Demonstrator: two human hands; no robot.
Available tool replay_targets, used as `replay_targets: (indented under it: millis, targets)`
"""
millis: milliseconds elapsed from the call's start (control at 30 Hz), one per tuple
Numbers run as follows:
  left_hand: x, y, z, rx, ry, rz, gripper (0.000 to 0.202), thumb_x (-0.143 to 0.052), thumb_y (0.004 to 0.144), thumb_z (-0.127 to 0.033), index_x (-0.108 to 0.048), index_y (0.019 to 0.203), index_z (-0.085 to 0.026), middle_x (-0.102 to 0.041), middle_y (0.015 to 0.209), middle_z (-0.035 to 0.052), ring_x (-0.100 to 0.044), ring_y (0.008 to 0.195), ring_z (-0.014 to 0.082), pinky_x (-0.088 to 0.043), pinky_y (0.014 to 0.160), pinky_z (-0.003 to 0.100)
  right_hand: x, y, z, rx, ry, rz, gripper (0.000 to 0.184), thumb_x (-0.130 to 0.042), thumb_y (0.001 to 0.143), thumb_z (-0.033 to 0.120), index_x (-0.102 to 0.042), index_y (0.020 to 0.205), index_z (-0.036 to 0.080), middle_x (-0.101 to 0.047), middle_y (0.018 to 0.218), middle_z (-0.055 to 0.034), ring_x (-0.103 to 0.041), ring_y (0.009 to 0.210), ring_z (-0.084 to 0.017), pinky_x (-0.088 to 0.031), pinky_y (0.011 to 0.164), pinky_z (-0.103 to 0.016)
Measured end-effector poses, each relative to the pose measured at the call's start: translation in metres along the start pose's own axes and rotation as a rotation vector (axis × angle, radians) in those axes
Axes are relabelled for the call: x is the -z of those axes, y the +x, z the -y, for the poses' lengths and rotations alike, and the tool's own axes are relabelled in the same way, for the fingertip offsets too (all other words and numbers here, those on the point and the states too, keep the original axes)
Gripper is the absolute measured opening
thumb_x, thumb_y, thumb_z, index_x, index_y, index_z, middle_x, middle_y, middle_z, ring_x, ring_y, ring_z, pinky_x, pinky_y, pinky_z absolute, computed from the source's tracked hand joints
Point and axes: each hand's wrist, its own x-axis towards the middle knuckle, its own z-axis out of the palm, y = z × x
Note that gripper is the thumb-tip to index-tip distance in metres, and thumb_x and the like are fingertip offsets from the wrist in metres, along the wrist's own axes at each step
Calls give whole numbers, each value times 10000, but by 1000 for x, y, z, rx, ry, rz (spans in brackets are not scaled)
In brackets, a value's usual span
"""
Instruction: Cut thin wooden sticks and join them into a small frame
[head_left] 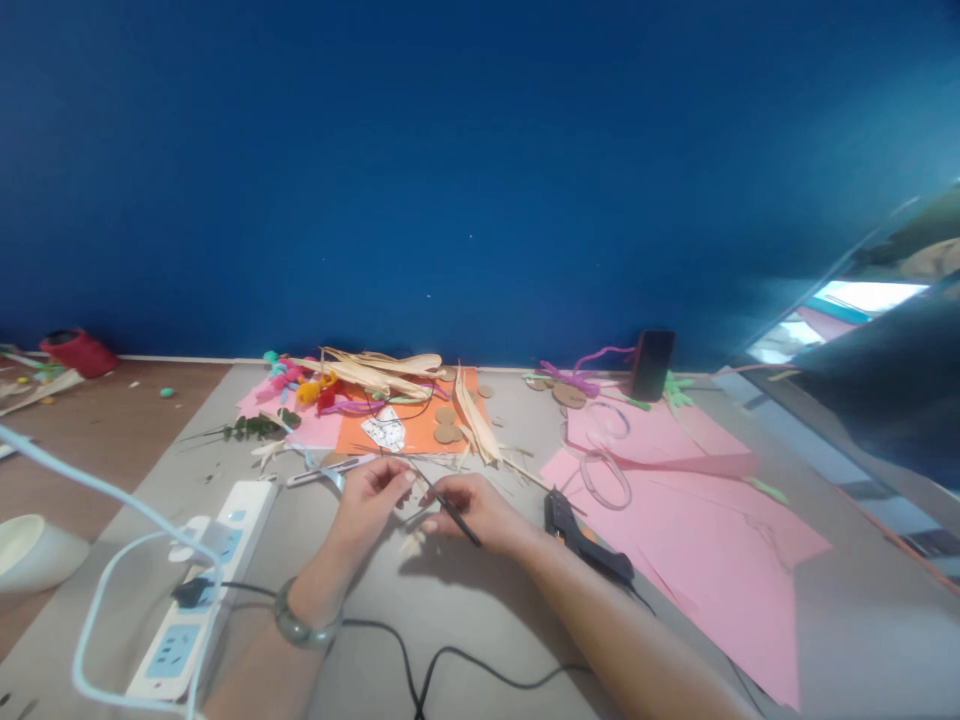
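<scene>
My left hand is closed in a pinch near the middle of the table, a green bangle on its wrist. Between my hands hangs a small pale piece of dried husk, which the left fingertips seem to grip; part of it is hidden. My right hand is closed around a thin dark stick that slants from the left fingertips down across the right fingers. To the right of my right forearm lies a black glue gun. Just beyond the left hand rests a pair of scissors, partly covered.
A white power strip with plugs and pale blue cable lies left. Black cords cross the front. Dried husks, orange paper and wooden discs lie behind. Pink paper and an upright phone are right.
</scene>
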Motion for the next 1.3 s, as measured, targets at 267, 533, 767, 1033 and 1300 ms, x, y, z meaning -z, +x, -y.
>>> replay_targets:
  millis: [267, 533, 767, 1033, 1300]
  targets:
    - [0, 0, -2, 19, 18, -9, 180, -656, 713, -302, -600, 650, -142, -534, 519, -40, -466, 498, 82, -377, 509, 198, 0, 1, -1, -44, 26, -25, 385, -787, 573, 406, -661, 806, 125, -544, 562, 31, -456, 497, -86, -358, 482, -202]
    - [-1, -2, -5, 32, 34, -11, 199, -654, 707, -317, -591, 639, -141, -518, 513, -41, -455, 499, 83, -375, 514, 202, 0, 1, 1, -51, 16, -19, 391, -789, 568, 412, -674, 814, 130, -524, 515, 44, -423, 457, -78, -316, 442, -194]
    - [6, 1, -6, 12, 83, 15, 191, -625, 724, -310, -569, 642, -147, -510, 538, -36, -459, 526, 91, -372, 540, 208, 3, 1, 5, -47, -24, -83, 389, -798, 551, 418, -676, 787, 134, -488, 460, 57, -391, 428, -71, -284, 420, -189]
    - [19, 3, -6, 148, 460, 284, 149, -562, 688, -278, -601, 622, -151, -537, 532, -17, -460, 502, 110, -335, 489, 213, 4, 7, -1, -3, 120, -379, 412, -760, 589, 467, -603, 812, 159, -480, 449, 68, -408, 393, -73, -304, 403, -193]
    - [17, -4, 4, 160, 998, 379, 188, -483, 630, -181, -652, 549, -163, -596, 527, 10, -513, 533, 145, -322, 507, 239, 7, 12, -8, -11, 104, -447, 411, -751, 602, 464, -611, 825, 149, -513, 451, 60, -382, 356, -55, -283, 366, -179]
